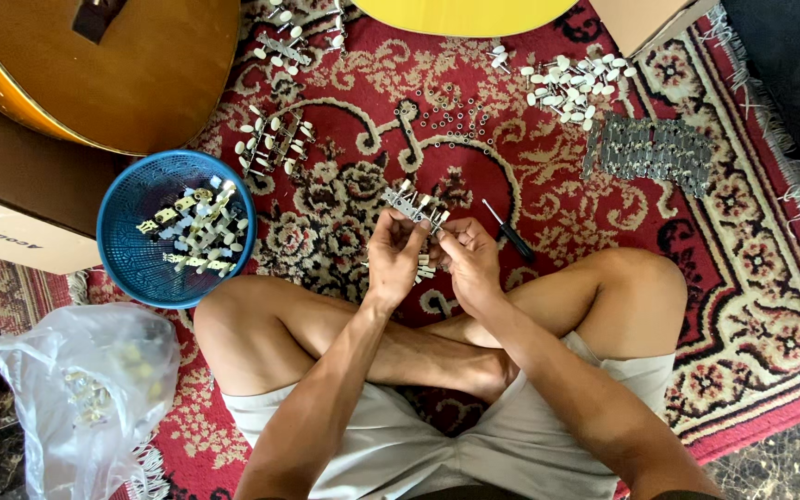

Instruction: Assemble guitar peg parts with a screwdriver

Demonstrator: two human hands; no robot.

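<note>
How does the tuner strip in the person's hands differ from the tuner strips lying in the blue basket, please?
The tuner strip is held above the rug by the left hand and right hand; the basket strips lie loose in the blue basket. The held one is single and silvery; the basket ones are heaped and look brassy. Both have pale knobs.

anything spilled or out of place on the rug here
Nothing looks spilled. Parts lie in sorted groups: white knobs, metal plates, small rings. A screwdriver lies loose by the right hand; both hands hold a tuner strip.
</note>
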